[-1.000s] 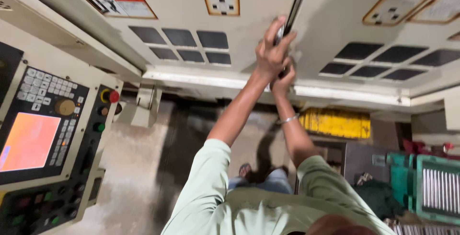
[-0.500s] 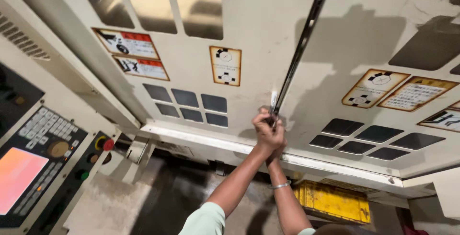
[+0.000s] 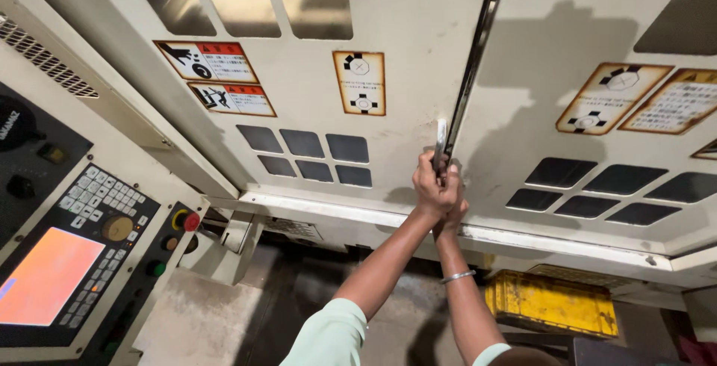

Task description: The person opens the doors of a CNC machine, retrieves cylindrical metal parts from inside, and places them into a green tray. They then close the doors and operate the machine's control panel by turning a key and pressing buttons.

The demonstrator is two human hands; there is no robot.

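Observation:
Both my arms reach up to the dark seam (image 3: pixel 472 67) where two cream machine doors meet. My left hand (image 3: pixel 432 187) is closed round a slim upright metal door handle (image 3: pixel 441 136) on the left door (image 3: pixel 388 7), just beside the seam. My right hand (image 3: pixel 452 213), with a thin bracelet on the wrist, sits right behind and under the left one. Its fingers curl at the same handle area, largely hidden by the left hand. The right door (image 3: pixel 567 45) carries warning stickers and dark window slots.
A control panel (image 3: pixel 82 261) with a keypad, an orange screen, a round knob and red and green buttons stands at the left. A yellow crate (image 3: pixel 553 302) lies low on the right. A light metal rail (image 3: pixel 538 240) runs under the doors.
The view has tipped upward, so the doors fill the frame and the floor has dropped away. Both hands stay closed at the handle by the seam.

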